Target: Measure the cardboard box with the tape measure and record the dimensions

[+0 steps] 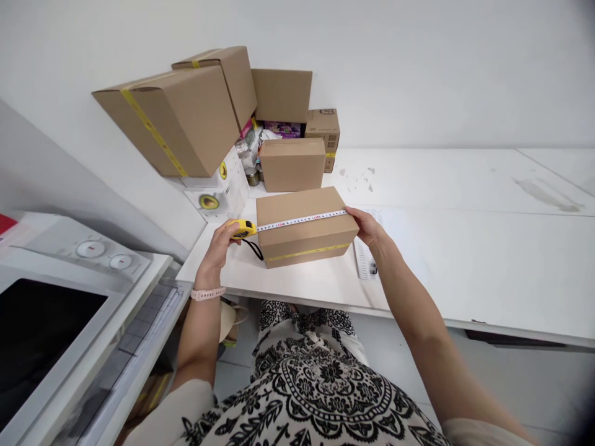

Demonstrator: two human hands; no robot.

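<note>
A closed cardboard box (307, 238) lies on the white table in front of me, with yellow tape along its near side. My left hand (222, 241) is wrapped round a yellow tape measure (243, 229) just off the box's left end; a black strap hangs from it. The white blade (302, 220) runs out across the top of the box to its right edge. There my right hand (367, 226) pinches the blade's end against the box edge. Partly hidden behind the right hand and the box lies a printed sheet (367, 263).
Larger taped boxes (171, 118) are stacked at the back left, above a white carton with avocado pictures (216, 201). Another cardboard box (292, 164) stands behind the measured one. A microwave (56, 310) sits at my left. The table's front edge (297, 300) runs before me.
</note>
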